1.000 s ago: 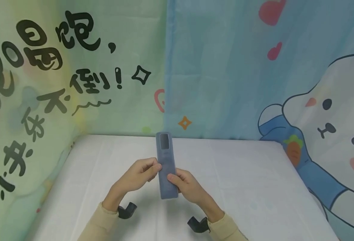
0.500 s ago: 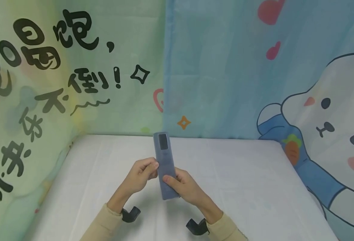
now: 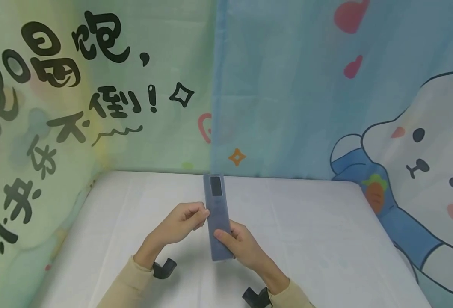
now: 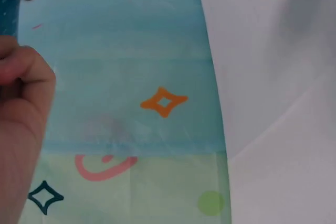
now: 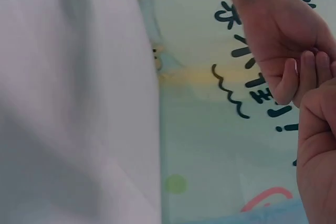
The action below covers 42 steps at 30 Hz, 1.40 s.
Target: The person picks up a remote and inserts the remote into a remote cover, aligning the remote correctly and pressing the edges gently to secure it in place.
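A long, slim blue-grey box [image 3: 219, 214] with a small dark window near its top is held up above the table, standing nearly upright with a slight tilt. My right hand [image 3: 245, 246] grips its lower right part, thumb lying across the front face. At the left edge, about mid-height, my left hand [image 3: 182, 222] pinches it between thumb and curled fingers. Only a blue strip of the box [image 4: 7, 17] shows in the left wrist view, at the far left. The right wrist view shows both hands but hides the box.
A white-covered table [image 3: 307, 244] spreads below the hands. Behind it hangs a blue curtain [image 3: 280, 94] with a cartoon animal print; a green curtain [image 3: 164, 141] with black lettering hangs at the left. Dark wrist mounts [image 3: 164, 268] stick out by the sleeves.
The box and both hands shift slightly left, then back right and a little lower in the head view. Both hands stay on the box, and the right thumb stays on its front.
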Each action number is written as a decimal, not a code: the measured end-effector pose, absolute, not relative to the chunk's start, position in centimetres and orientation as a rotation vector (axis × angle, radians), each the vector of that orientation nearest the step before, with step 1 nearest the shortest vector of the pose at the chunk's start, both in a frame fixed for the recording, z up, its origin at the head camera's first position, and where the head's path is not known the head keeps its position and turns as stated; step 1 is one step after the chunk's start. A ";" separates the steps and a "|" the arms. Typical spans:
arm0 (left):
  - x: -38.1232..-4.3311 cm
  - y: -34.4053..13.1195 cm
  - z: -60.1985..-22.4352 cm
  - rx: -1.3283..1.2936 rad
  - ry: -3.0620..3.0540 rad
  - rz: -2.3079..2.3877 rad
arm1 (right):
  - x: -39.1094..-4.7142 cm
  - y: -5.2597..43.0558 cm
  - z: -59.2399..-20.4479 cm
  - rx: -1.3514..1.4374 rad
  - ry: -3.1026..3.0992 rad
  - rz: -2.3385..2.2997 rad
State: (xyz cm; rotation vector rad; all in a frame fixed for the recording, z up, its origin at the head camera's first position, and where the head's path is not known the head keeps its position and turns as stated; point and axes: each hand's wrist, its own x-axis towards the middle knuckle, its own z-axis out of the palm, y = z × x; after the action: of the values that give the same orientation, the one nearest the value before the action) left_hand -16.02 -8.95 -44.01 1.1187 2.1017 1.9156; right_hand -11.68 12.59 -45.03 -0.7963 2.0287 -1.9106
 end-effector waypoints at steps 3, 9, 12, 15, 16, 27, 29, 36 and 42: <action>-16.3 -9.1 -44.1 1.015 2.193 1.868 | -11.4 12.5 -45.3 -0.790 2.025 -1.909; -17.0 -9.2 -44.2 1.081 2.065 1.991 | -11.3 12.3 -45.7 -0.854 1.974 -1.884; -17.0 -9.1 -44.1 1.183 1.928 2.105 | -11.3 12.4 -45.6 -0.909 1.914 -1.896; -16.6 -9.0 -44.1 1.221 1.875 2.189 | -11.3 12.3 -45.3 -0.955 1.864 -1.900; -16.5 -9.0 -44.1 1.227 1.878 2.207 | -11.2 12.3 -45.2 -0.962 1.859 -1.896; -16.2 -9.7 -43.1 1.249 2.094 2.281 | -10.7 12.4 -44.7 -0.937 1.921 -1.795; -16.2 -9.8 -43.0 1.266 2.093 2.268 | -10.6 12.5 -44.6 -0.959 1.930 -1.795; -15.9 -9.1 -43.0 1.157 2.188 2.170 | -10.6 12.3 -44.4 -1.047 2.055 -1.812; -15.1 -8.0 -43.6 0.813 2.373 2.001 | -10.8 11.8 -44.1 -0.887 2.246 -1.798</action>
State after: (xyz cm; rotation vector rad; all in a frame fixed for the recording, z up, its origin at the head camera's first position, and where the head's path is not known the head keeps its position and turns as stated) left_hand -15.06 -8.01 -43.63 0.8129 2.3733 2.0012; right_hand -10.84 11.75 -44.13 -0.8867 2.2456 -1.7980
